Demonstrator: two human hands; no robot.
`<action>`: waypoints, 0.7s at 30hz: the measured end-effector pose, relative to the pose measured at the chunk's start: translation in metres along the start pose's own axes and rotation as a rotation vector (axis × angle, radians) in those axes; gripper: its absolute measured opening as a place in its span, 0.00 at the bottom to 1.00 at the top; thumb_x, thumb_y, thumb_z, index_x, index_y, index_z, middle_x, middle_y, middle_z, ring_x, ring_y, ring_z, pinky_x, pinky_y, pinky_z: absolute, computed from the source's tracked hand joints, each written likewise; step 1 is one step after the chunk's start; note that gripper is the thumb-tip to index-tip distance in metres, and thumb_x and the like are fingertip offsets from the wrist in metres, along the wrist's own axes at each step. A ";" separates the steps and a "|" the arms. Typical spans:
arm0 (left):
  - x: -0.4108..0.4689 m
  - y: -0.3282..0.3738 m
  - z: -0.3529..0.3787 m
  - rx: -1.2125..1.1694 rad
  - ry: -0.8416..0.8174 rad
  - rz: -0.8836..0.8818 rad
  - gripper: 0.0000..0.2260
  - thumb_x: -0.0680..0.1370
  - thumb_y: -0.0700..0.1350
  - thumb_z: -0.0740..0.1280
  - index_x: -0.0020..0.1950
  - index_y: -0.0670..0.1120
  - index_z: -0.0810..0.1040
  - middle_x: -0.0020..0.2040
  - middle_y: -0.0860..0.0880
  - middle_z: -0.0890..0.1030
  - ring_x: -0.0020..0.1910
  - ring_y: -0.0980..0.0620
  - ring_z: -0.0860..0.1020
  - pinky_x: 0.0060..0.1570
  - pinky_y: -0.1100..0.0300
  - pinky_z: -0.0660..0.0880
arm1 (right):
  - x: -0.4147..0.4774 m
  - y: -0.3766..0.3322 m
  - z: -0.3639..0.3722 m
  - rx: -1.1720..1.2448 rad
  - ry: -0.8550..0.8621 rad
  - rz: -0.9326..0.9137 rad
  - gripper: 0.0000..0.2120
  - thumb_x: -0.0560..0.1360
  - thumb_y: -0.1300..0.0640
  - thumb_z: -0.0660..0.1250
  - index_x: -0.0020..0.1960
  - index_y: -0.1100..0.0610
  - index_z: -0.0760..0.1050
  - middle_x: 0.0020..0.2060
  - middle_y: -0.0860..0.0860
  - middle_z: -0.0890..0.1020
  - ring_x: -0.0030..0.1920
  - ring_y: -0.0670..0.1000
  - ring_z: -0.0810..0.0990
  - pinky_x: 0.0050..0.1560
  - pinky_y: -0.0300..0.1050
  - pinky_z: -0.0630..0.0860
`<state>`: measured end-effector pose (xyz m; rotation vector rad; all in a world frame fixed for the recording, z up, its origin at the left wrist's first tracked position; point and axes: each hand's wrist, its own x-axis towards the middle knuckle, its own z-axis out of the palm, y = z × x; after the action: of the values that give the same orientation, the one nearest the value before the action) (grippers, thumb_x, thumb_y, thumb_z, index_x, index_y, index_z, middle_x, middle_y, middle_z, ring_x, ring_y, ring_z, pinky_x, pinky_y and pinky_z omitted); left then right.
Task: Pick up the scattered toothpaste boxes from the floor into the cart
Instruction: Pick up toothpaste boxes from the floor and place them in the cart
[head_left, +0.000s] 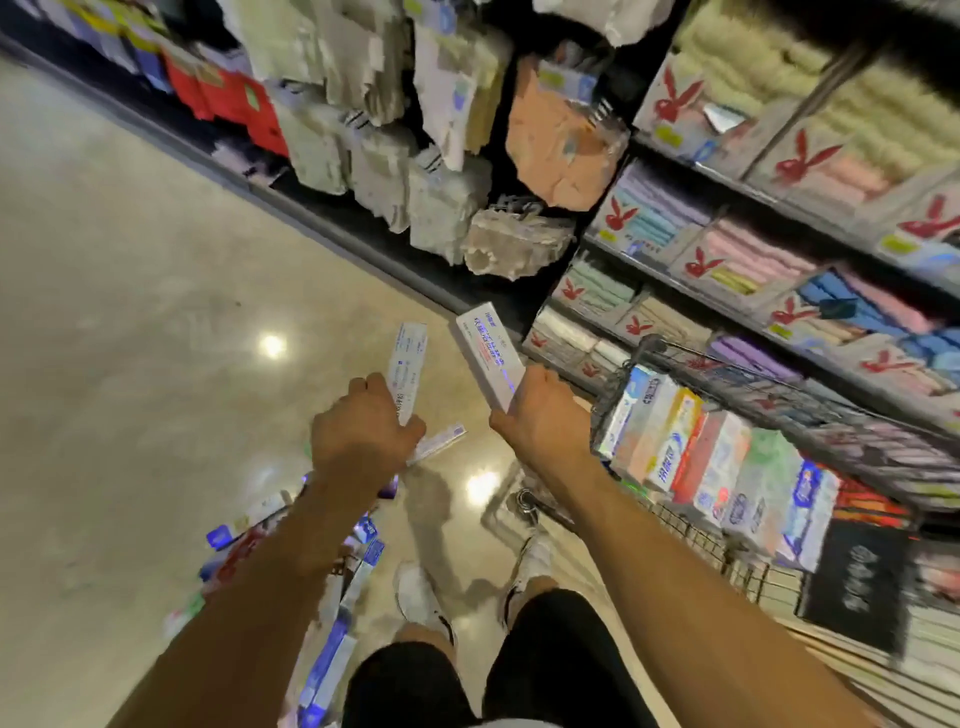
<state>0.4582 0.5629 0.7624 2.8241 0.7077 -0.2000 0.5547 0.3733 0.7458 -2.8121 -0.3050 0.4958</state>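
- A person stands in a shop aisle, both bare arms stretched forward over a glossy beige floor (130, 312).
- The left hand (363, 431) grips a white toothpaste box (406, 364) held upright, with a second slim box (439, 441) jutting out to the right below the fingers.
- The right hand (545, 415) clasps one end of a larger white box (488, 353) printed in blue and red.
- At right, a wire cart (737, 566) carries a packed row of upright toothpaste boxes (717, 457).
- More scattered boxes (337, 639) lie on the floor under the left arm, beside white shoes (421, 597).
- Shelves of boxed towels (753, 260) line the aisle behind the cart.
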 end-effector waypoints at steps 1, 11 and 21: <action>-0.001 0.020 -0.013 0.008 -0.046 0.029 0.21 0.74 0.60 0.65 0.57 0.44 0.71 0.50 0.46 0.75 0.44 0.42 0.79 0.39 0.55 0.71 | -0.008 0.014 -0.018 0.019 0.005 0.035 0.29 0.70 0.42 0.73 0.62 0.57 0.67 0.56 0.55 0.76 0.56 0.59 0.77 0.43 0.50 0.72; -0.009 0.242 -0.047 -0.023 -0.144 0.326 0.20 0.72 0.59 0.66 0.56 0.47 0.73 0.52 0.47 0.78 0.47 0.44 0.80 0.45 0.53 0.77 | -0.064 0.200 -0.129 0.132 0.118 0.389 0.31 0.73 0.38 0.70 0.67 0.57 0.66 0.59 0.55 0.77 0.58 0.59 0.78 0.46 0.51 0.74; -0.006 0.369 0.066 0.012 -0.309 0.325 0.21 0.75 0.61 0.64 0.60 0.49 0.73 0.54 0.49 0.78 0.50 0.47 0.80 0.45 0.55 0.76 | -0.059 0.361 -0.091 0.240 0.113 0.652 0.33 0.75 0.35 0.64 0.69 0.57 0.65 0.59 0.54 0.78 0.57 0.57 0.79 0.55 0.53 0.78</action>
<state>0.6246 0.2275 0.7665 2.7758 0.1796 -0.5661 0.5903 -0.0019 0.7384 -2.6349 0.6700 0.4555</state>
